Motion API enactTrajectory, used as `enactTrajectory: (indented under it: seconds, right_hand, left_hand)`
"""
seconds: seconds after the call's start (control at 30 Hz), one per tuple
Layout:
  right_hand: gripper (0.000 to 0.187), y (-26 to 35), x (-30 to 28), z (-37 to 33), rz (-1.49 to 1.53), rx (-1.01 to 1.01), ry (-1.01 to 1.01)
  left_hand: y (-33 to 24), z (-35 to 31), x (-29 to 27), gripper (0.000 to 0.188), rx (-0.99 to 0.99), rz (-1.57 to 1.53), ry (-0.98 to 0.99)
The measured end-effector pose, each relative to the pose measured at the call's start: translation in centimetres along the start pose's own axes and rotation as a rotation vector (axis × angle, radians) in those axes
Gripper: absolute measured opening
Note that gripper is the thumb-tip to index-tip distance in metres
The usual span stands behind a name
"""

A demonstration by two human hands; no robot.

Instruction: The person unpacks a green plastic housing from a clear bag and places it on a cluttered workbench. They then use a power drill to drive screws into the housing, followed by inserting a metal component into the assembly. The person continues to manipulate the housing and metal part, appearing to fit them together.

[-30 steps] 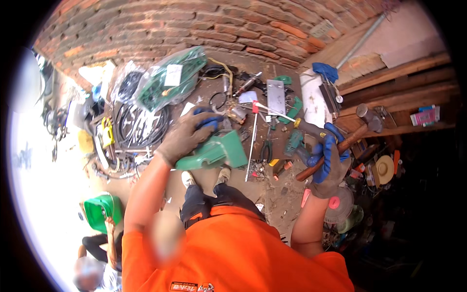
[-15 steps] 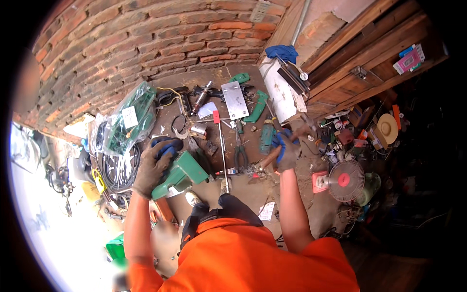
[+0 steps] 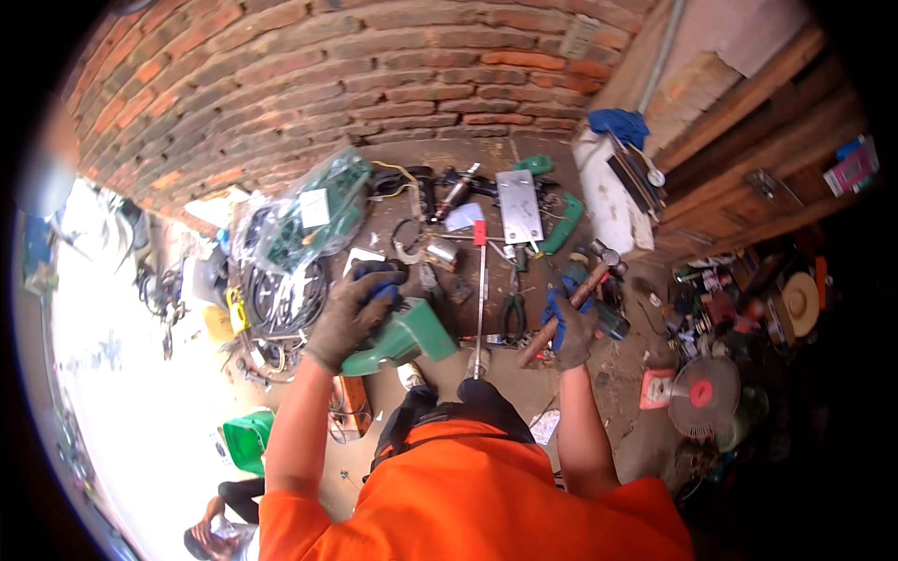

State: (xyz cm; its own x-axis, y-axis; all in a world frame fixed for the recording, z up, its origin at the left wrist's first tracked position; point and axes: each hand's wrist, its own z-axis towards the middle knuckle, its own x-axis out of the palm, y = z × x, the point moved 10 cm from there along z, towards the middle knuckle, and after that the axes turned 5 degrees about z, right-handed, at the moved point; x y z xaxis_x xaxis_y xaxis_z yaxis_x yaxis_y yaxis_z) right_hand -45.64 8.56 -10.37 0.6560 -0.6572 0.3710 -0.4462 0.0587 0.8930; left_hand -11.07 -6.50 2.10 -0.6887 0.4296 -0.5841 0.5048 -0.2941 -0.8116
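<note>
Both my hands wear grey-brown work gloves with blue parts. In my left hand (image 3: 354, 313) is a green plastic tool housing (image 3: 426, 329), gripped from its left side above the bench's near edge. My right hand (image 3: 574, 335) is wrapped round the wooden handle of a hammer (image 3: 587, 287). The hammer slants, its metal head up and to the right. Behind the right hand, a teal power tool (image 3: 613, 323) is partly hidden. Between the hands lie a long metal rod with a red end (image 3: 481, 271) and a pair of pliers (image 3: 513, 316).
On the bench are a metal plate (image 3: 520, 208), a motor armature (image 3: 456, 194), a green housing part (image 3: 564, 227) and a plastic bag of green parts (image 3: 323, 224). Coiled cables (image 3: 290, 299) lie left. A fan (image 3: 703, 396) stands right. Another person (image 3: 224, 528) is at lower left.
The view has shifted, so the bench sits farther right. My right hand has drawn the hammer nearer and slightly left across the bench. The left hand keeps its hold on the green housing.
</note>
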Motion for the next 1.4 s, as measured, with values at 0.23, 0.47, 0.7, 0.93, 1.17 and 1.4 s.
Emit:
enactTrajectory:
  seconds: [0.23, 0.47, 0.7, 0.93, 1.17, 1.4]
  right_hand:
    - [0.040, -1.9, 17.4, 1.3, -0.323, 0.083, 0.579]
    - [0.055, -12.4, 32.6, 6.1, -1.075, -0.070, 1.001]
    - [0.049, -19.1, 33.2, 7.8, -0.970, 0.080, 0.927]
    - [0.032, -16.3, 31.1, 7.9, -1.063, 0.242, 0.772]
    - [0.054, -12.6, 32.0, 8.0, -1.541, -0.428, 0.858]
    - [0.075, 1.0, 27.5, -8.0, -0.235, 0.243, 0.947]
  left_hand:
    - [-0.9, -2.0, -0.4, 0.031, 0.112, 0.085, -0.059]
    - [0.2, -2.9, 0.0, 0.032, 0.165, 0.040, -0.020]
    - [0.9, -3.5, -1.4, 0.033, 0.114, -0.056, -0.089]
    - [2.0, -3.5, -2.1, 0.033, 0.131, -0.068, -0.116]
    - [2.2, -1.9, -1.7, 0.033, 0.087, -0.112, -0.094]
    - [2.7, -0.3, -2.6, 0.052, 0.042, -0.038, -0.181]
